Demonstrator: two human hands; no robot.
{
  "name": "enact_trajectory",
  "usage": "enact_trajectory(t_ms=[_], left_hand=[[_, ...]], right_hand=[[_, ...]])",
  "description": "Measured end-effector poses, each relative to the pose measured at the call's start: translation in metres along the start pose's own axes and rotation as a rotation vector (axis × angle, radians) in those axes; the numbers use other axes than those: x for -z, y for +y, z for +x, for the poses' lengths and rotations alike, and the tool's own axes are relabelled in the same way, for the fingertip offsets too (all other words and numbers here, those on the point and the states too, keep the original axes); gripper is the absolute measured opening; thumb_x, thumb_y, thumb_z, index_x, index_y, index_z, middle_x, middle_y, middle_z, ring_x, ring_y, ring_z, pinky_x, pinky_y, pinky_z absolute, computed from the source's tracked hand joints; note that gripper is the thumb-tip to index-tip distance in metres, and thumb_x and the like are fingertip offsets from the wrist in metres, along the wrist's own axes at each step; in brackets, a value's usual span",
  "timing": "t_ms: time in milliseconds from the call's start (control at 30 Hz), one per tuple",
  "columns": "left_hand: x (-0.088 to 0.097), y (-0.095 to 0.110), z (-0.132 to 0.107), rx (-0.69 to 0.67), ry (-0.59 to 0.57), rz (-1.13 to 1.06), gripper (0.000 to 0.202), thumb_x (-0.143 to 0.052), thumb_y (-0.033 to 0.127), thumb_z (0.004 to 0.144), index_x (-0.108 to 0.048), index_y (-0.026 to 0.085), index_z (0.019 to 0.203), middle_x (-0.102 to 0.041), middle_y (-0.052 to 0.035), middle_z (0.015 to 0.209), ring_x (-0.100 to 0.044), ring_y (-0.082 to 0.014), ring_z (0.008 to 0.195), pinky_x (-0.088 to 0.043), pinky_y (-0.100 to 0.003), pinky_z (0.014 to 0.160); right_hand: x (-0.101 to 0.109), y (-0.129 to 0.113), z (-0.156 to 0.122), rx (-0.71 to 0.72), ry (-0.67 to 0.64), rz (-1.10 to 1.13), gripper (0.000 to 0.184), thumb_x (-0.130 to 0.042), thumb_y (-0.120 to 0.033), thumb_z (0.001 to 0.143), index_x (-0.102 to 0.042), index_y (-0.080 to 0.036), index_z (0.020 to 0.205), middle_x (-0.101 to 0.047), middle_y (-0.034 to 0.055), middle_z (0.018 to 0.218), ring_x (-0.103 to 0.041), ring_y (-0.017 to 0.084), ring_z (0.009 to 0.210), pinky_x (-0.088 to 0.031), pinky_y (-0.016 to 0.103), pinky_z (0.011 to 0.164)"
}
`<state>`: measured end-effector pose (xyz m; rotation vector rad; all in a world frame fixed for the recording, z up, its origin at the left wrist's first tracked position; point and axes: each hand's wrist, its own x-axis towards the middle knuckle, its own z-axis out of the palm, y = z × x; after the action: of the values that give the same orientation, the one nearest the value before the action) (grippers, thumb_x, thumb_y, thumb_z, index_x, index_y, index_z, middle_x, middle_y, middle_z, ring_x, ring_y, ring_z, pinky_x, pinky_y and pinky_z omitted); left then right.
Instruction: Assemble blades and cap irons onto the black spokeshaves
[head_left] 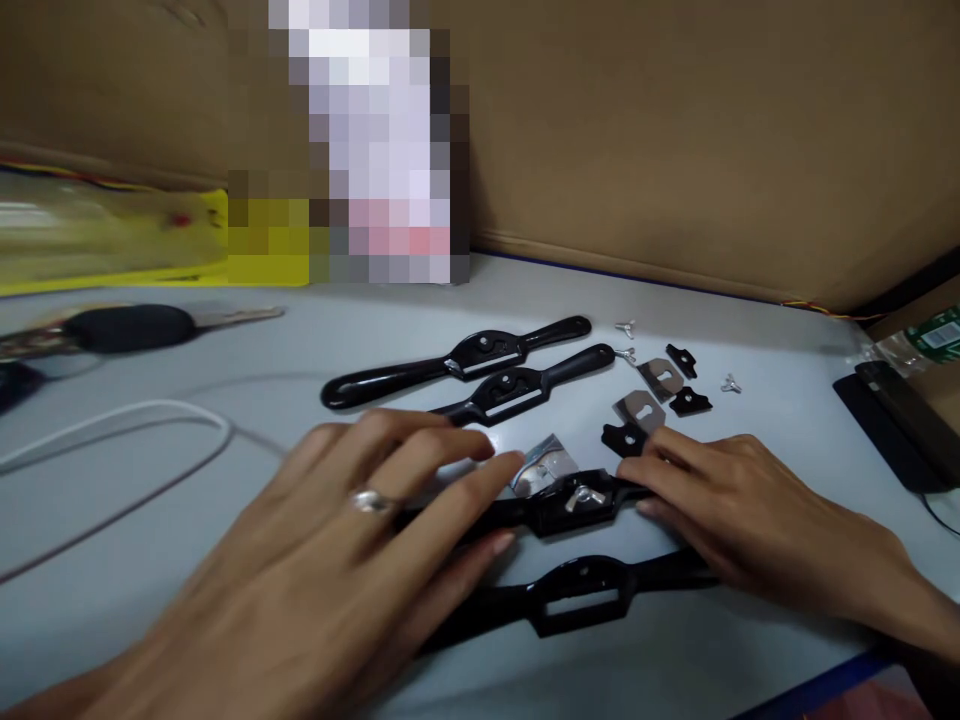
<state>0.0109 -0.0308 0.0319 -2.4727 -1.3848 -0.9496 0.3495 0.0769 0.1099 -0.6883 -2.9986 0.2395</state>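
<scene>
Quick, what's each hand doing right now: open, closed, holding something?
Left hand: closed on the left side of the black tool with the wing nut.
Right hand: closed, pinching that same tool's right side.

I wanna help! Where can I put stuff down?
Between the rightmost wing nut and the flat black object, or in front of the nearest black frame. Crowded: beside the right hand, with blades and small black plates.
</scene>
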Motion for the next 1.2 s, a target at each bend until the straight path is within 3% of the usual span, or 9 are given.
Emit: enact_trajectory(t_ms=[133, 233, 333, 467, 700, 900, 1067, 1133, 1200], left_hand=[[-0.006, -0.003, 0.012, -0.091, -0.022, 0.000, 0.035, -0.043, 0.035, 0.143, -0.077, 0.026, 0.145, -0.080, -0.0011, 0.109, -0.078, -0.0228, 0.095, -0.060, -0.038, 0.080], [-0.005, -0.001, 0.018, -0.052, -0.057, -0.144, 0.039, -0.040, 0.038, 0.145, -0.077, 0.027, 0.144, -0.078, 0.0033, 0.104, -0.079, -0.0134, 0.080, -0.058, -0.027, 0.068], [-0.002, 0.000, 0.021, -0.040, -0.068, -0.181, 0.042, -0.038, 0.040, 0.146, -0.079, 0.029, 0.145, -0.077, 0.0054, 0.102, -0.080, -0.0102, 0.076, -0.058, -0.023, 0.066], [0.000, -0.003, 0.022, -0.064, -0.091, -0.196, 0.044, -0.037, 0.037, 0.146, -0.080, 0.028, 0.146, -0.077, 0.0050, 0.102, -0.080, -0.0100, 0.077, -0.059, -0.021, 0.067], [0.002, -0.001, 0.025, -0.087, -0.102, -0.214, 0.044, -0.037, 0.029, 0.143, -0.081, 0.028, 0.151, -0.079, 0.0044, 0.104, -0.080, -0.0125, 0.079, -0.060, -0.023, 0.069], [-0.004, -0.003, 0.018, -0.110, -0.100, -0.181, 0.041, -0.044, 0.029, 0.139, -0.080, 0.028, 0.158, -0.082, 0.0024, 0.101, -0.082, -0.0183, 0.084, -0.063, -0.027, 0.071], [-0.014, -0.004, -0.002, -0.080, -0.069, -0.200, 0.051, -0.037, 0.023, 0.138, -0.077, 0.031, 0.168, -0.086, -0.0017, 0.113, -0.085, -0.0226, 0.099, -0.068, -0.031, 0.083], [-0.016, -0.003, -0.006, -0.081, -0.073, -0.201, 0.051, -0.038, 0.023, 0.138, -0.076, 0.032, 0.171, -0.085, -0.0029, 0.117, -0.086, -0.0227, 0.103, -0.070, -0.031, 0.086], [-0.015, -0.001, -0.005, -0.075, -0.077, -0.197, 0.049, -0.041, 0.023, 0.137, -0.075, 0.030, 0.172, -0.083, -0.0016, 0.110, -0.083, -0.0210, 0.094, -0.071, -0.029, 0.082]], right_hand=[[0.001, 0.002, 0.002, 0.000, 0.025, 0.037, 0.026, -0.067, -0.008, 0.120, -0.090, -0.020, 0.127, -0.087, 0.0093, 0.117, -0.080, 0.022, 0.076, -0.060, 0.037, 0.070], [-0.002, -0.002, 0.006, 0.009, 0.213, -0.005, 0.024, -0.069, -0.016, 0.126, -0.091, -0.019, 0.120, -0.089, 0.0112, 0.114, -0.082, 0.024, 0.085, -0.061, 0.036, 0.070], [-0.011, -0.011, 0.014, 0.061, 0.386, -0.105, 0.028, -0.066, -0.006, 0.122, -0.092, -0.017, 0.120, -0.092, 0.0154, 0.117, -0.085, 0.031, 0.106, -0.071, 0.040, 0.085], [-0.024, -0.015, 0.025, 0.154, 0.426, -0.080, 0.034, -0.065, 0.004, 0.113, -0.091, -0.013, 0.125, -0.095, 0.0206, 0.133, -0.085, 0.036, 0.126, -0.078, 0.049, 0.105], [-0.015, -0.013, 0.028, 0.231, 0.325, -0.041, 0.034, -0.061, 0.002, 0.121, -0.091, -0.013, 0.127, -0.097, 0.0183, 0.138, -0.086, 0.033, 0.136, -0.078, 0.046, 0.111], [-0.023, -0.013, 0.035, 0.239, 0.416, -0.093, 0.041, -0.057, 0.003, 0.125, -0.093, -0.017, 0.124, -0.098, 0.0157, 0.138, -0.086, 0.033, 0.148, -0.075, 0.048, 0.115], [-0.020, -0.013, 0.032, 0.216, 0.471, -0.013, 0.048, -0.061, 0.008, 0.119, -0.085, -0.027, 0.096, -0.097, 0.0081, 0.146, -0.085, 0.029, 0.154, -0.072, 0.045, 0.118], [-0.016, -0.016, 0.028, 0.149, 0.493, -0.002, 0.048, -0.057, 0.009, 0.116, -0.088, -0.027, 0.113, -0.097, 0.0092, 0.149, -0.086, 0.031, 0.151, -0.072, 0.049, 0.118], [-0.013, -0.019, 0.024, 0.086, 0.509, 0.019, 0.050, -0.057, 0.007, 0.113, -0.087, -0.026, 0.134, -0.098, 0.0101, 0.132, -0.090, 0.033, 0.136, -0.073, 0.053, 0.114]])
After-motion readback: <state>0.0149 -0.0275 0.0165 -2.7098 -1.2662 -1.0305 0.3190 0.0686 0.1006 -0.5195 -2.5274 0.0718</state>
